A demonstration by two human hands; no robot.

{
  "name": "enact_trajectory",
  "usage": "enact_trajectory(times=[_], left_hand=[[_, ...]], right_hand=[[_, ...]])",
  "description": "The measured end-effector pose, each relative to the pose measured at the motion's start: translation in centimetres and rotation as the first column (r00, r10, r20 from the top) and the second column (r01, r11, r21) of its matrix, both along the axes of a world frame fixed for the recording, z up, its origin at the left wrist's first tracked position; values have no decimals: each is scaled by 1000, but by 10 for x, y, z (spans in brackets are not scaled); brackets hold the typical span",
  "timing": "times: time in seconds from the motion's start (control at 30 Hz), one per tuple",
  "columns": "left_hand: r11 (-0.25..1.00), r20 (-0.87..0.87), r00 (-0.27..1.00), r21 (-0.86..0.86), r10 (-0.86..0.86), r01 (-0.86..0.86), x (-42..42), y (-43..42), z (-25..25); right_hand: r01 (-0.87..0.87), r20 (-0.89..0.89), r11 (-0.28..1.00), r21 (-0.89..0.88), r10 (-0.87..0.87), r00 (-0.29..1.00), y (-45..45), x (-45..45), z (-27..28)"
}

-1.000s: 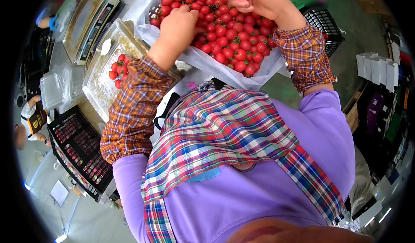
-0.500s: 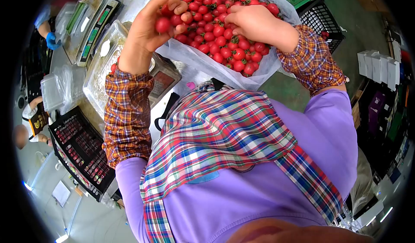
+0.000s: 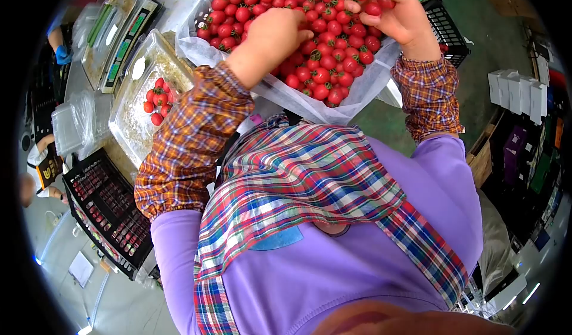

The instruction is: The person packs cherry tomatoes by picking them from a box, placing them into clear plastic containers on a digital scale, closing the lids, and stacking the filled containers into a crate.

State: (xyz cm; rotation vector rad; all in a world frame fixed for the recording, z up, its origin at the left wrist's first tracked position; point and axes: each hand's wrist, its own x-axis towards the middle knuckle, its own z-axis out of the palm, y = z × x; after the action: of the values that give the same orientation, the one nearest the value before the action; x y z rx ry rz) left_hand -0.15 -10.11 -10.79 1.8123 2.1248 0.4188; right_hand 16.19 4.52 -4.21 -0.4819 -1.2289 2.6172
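Red cherry tomatoes [image 3: 322, 76] with green stem ends fill a crate lined with white sheet material [image 3: 260, 93]. My left hand [image 3: 271, 42] is down at the heap, its back toward me and its fingers curled. Its fingertips are hidden, so I cannot see what they hold. Over the heap's right side, my right hand [image 3: 398, 14] is raised with bent fingers around a few cherry tomatoes [image 3: 372, 8]. Left of the crate, a small cluster of cherry tomatoes [image 3: 159, 101] sits on a clear, stained plastic-topped surface [image 3: 134, 117].
A scale-like device with green displays [image 3: 122, 52] stands at the far left. Below it are clear plastic containers [image 3: 71, 126] and a black tray of packed items [image 3: 110, 207]. A black basket [image 3: 448, 31] adjoins the crate's right. Parts of other people, one blue-gloved [image 3: 62, 55], show at left.
My left hand has moved from the crate's left edge, where it held tomatoes, right and down to the heap. My right hand has lifted from the heap, rightward, with tomatoes.
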Motion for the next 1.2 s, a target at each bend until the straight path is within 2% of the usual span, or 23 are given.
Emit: enact_trajectory(times=[0.07, 0.1, 0.13, 0.2, 0.27, 0.33, 0.37, 0.47, 0.57, 0.6, 0.67, 0.7, 0.73, 0.77, 0.83, 0.87, 0.93, 0.97, 1.07, 1.1, 1.13, 1.17, 1.2], left_hand=[[1000, -63, 998, -2, 4, -4, 8, 1, -1], [1000, -83, 997, 3, -1, 1, 10, 1, -1], [1000, -102, 995, 8, -5, 6, 11, 1, -1], [1000, -93, 996, 3, -17, 18, 11, 0, -3], [999, -74, 997, 4, -35, 35, 12, -3, -5], [999, -33, 998, 23, -44, 45, 8, -5, -8], [998, -11, 999, 32, -49, 50, 6, -5, -9], [998, 43, 997, -15, -60, 61, 4, -5, -7], [975, 56, 991, 193, -121, 108, -2, -7, -27], [975, 88, 990, 204, -112, 92, -5, -7, -27], [973, 156, 983, 222, -94, 58, -10, -7, -26], [986, 358, 933, 167, -39, -23, -15, -6, -25], [992, 540, 841, 94, 21, -85, -21, -6, -14], [971, 680, 696, -128, 233, -200, -28, -7, 1], [995, 478, 876, 39, 62, -92, -29, -7, -6], [991, 344, 939, 132, -33, -13, -25, -9, -9], [999, 88, 995, 6, -41, 41, -9, -8, -8], [1000, 10, 1000, 26, 11, -12, 3, -9, -3], [1000, -16, 999, 10, 29, -28, 10, -5, -5], [991, 230, 964, -45, 135, -128, 8, -4, -2], [970, 453, 858, -125, 243, -209, 3, -4, 2], [939, 637, 690, -222, 345, -264, -2, -5, 7], [934, 822, 451, -263, 348, -242, -12, -5, 10]], right_hand=[[-73, 38, 965, 254, 66, 997, 6, 3, -13], [-128, 159, 907, 402, 68, 985, 4, 4, -15], [-193, 306, 734, 651, -22, 952, 1, 6, -16], [-301, 323, 281, 912, -38, 946, -6, -1, -31], [-229, 223, -245, 942, -52, 973, -19, 0, -48], [-404, 402, -370, 836, -87, 911, -33, 4, -49], [-381, 375, -381, 842, -94, 922, -35, 4, -52], [-386, 368, -364, 848, -122, 922, -33, 4, -46], [-236, 212, -169, 957, -148, 966, -21, 8, -48], [-237, 259, 159, 958, -131, 957, -18, 12, -43], [-186, 330, 732, 656, -57, 942, -12, 22, -28], [-47, 127, 912, 409, -6, 992, -11, 29, -31], [-145, -68, 978, 148, 156, 985, 0, 32, -32], [-103, -139, 995, -14, 100, 985, 0, 39, -35], [-130, -291, 961, -244, 55, 955, 0, 41, -36], [-131, -300, 956, -262, 49, 953, 2, 42, -42], [-135, -320, 945, -299, 34, 947, 6, 40, -55], [-114, -289, 947, -299, 24, 957, 5, 39, -58], [-212, -327, 903, -374, 85, 941, 3, 31, -58], [-204, -316, 869, -451, 59, 947, 1, 28, -55], [-165, -281, 834, -526, 12, 960, -2, 27, -48], [-123, -244, 792, -597, -33, 969, -5, 27, -39], [-82, -206, 744, -663, -76, 976, -8, 27, -33]])
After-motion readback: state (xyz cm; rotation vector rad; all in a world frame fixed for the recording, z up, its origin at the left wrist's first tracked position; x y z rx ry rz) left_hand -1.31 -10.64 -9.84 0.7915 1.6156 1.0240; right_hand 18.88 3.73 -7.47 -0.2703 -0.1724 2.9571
